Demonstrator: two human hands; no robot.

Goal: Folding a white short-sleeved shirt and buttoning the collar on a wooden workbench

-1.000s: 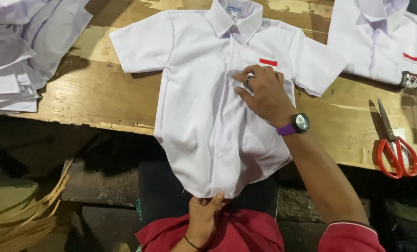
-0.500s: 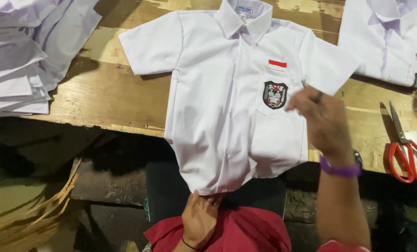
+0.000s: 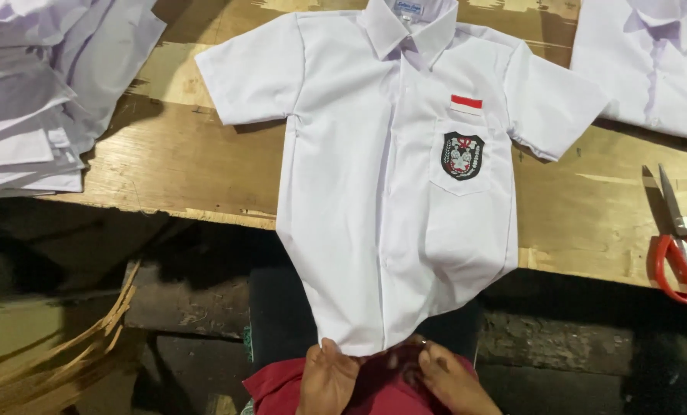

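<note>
1. Holding the hem of the white shirt, the left hand pinches its bottom edge closed; the right hand sits just beside it, but whether its grip is closed on cloth I cannot tell.
2. Judged best — keep the hem taut and level; both hands share the pull so the placket lies straight.
3. Shirt lies collar-up on the worn wooden surface, its tail hanging over the edge; thin, smooth cotton, stitched badge on the pocket.
4. Red-handled scissors lie well apart.

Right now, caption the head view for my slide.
Both hands, left hand and right hand, grip the white shirt hem.
</note>
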